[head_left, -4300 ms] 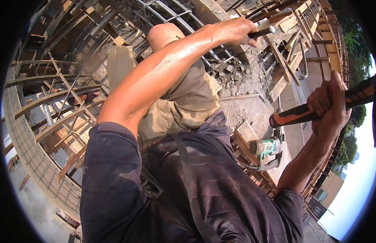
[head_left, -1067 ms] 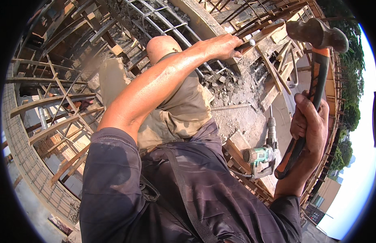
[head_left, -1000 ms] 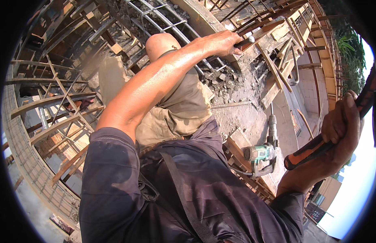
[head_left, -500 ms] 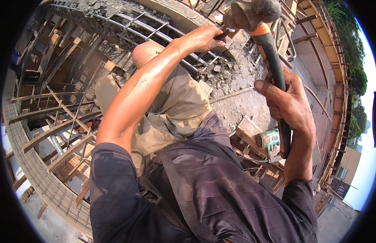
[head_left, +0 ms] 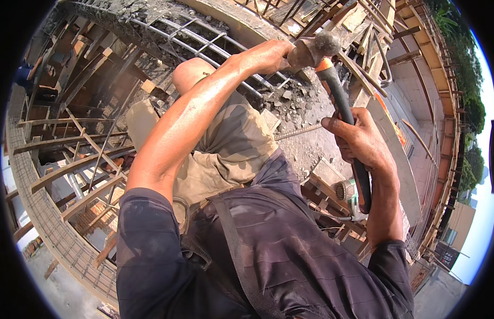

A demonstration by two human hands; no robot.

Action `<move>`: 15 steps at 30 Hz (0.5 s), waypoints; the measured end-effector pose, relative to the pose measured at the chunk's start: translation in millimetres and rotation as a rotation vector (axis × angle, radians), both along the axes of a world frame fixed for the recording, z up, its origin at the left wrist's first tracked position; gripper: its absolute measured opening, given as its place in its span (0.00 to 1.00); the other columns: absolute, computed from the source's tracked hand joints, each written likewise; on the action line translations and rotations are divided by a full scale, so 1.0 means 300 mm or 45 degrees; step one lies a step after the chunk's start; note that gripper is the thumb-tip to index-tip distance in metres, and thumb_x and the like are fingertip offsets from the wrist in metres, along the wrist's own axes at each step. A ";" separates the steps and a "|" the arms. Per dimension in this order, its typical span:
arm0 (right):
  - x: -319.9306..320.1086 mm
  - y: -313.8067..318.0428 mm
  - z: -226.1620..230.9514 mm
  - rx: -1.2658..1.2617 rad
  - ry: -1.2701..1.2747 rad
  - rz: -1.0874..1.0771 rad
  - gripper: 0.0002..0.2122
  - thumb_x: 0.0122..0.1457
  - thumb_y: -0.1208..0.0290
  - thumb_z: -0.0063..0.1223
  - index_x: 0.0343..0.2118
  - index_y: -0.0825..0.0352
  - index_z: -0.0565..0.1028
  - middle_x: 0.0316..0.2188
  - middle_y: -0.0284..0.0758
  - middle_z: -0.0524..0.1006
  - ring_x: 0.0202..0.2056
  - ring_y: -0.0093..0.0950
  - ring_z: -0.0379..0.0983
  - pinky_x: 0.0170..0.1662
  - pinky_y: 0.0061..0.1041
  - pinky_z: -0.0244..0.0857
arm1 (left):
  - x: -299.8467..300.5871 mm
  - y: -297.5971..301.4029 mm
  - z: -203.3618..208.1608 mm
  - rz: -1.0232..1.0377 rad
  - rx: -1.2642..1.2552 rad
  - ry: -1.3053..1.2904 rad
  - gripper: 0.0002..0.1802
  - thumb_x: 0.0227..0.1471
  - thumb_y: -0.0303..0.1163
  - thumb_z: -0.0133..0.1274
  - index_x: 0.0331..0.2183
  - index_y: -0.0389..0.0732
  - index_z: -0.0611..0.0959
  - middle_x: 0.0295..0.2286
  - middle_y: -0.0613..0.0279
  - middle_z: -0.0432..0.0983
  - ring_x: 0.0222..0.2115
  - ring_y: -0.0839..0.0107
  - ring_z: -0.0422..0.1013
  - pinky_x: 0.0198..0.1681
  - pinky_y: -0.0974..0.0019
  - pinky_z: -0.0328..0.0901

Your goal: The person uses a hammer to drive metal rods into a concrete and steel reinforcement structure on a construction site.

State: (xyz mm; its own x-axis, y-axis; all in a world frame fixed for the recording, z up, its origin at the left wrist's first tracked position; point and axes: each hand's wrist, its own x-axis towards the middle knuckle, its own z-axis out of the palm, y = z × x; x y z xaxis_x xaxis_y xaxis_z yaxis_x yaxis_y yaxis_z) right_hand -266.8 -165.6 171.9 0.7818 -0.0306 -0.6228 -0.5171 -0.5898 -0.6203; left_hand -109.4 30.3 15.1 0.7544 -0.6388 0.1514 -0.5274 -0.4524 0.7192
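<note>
My right hand point(head_left: 364, 139) is wrapped round the black and orange handle of a sledgehammer point(head_left: 337, 90). Its heavy, dusty grey head lies right against my left fist, as seen here. The left arm reaches forward across my bent knee, and my left hand point(head_left: 273, 56) is closed on a short dark metal chisel. That chisel showed at the fist a moment ago; the hammer head now covers it. Broken concrete rubble point(head_left: 289, 101) lies just below the left hand, beside a cage of steel rebar point(head_left: 204, 45).
A green and grey power tool point(head_left: 347, 190) lies near my right forearm, on boards. Timber scraps point(head_left: 366, 48) are heaped at the far right. Left of me, wooden props and beams point(head_left: 71, 170) stand over a drop. A rebar mesh strip point(head_left: 50, 228) curves along the left.
The hammer has swung down and to the left, its head coming to the chisel at my left fist. My right hand has moved left and slightly lower; the left has barely shifted.
</note>
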 end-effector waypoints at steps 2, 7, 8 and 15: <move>-0.039 0.051 0.051 -0.077 -0.041 0.002 0.15 0.56 0.61 0.63 0.22 0.65 0.72 0.13 0.22 0.64 0.14 0.13 0.59 0.17 0.19 0.51 | 0.007 0.020 -0.074 0.027 -0.075 0.037 0.16 0.57 0.38 0.58 0.41 0.36 0.82 0.34 0.48 0.80 0.38 0.57 0.76 0.43 0.56 0.68; -0.065 0.045 0.374 0.276 -0.963 -0.094 0.18 0.60 0.54 0.54 0.23 0.64 0.71 0.12 0.23 0.61 0.12 0.13 0.55 0.15 0.17 0.49 | 0.002 -0.003 -0.015 0.036 -0.028 0.136 0.16 0.58 0.38 0.58 0.41 0.36 0.82 0.34 0.50 0.81 0.37 0.59 0.76 0.42 0.57 0.68; -0.011 0.032 0.420 0.470 -1.165 0.088 0.20 0.62 0.51 0.50 0.22 0.64 0.71 0.12 0.24 0.61 0.12 0.14 0.54 0.15 0.16 0.49 | 0.001 0.012 -0.019 0.045 -0.005 0.137 0.17 0.57 0.39 0.58 0.42 0.36 0.82 0.35 0.50 0.81 0.38 0.59 0.76 0.42 0.57 0.68; 0.036 0.020 0.007 0.130 -0.206 -0.108 0.13 0.62 0.68 0.54 0.22 0.63 0.66 0.13 0.21 0.60 0.13 0.13 0.52 0.16 0.21 0.46 | -0.021 0.020 -0.011 0.051 -0.027 0.124 0.18 0.57 0.41 0.58 0.40 0.34 0.81 0.29 0.47 0.79 0.34 0.55 0.77 0.39 0.55 0.68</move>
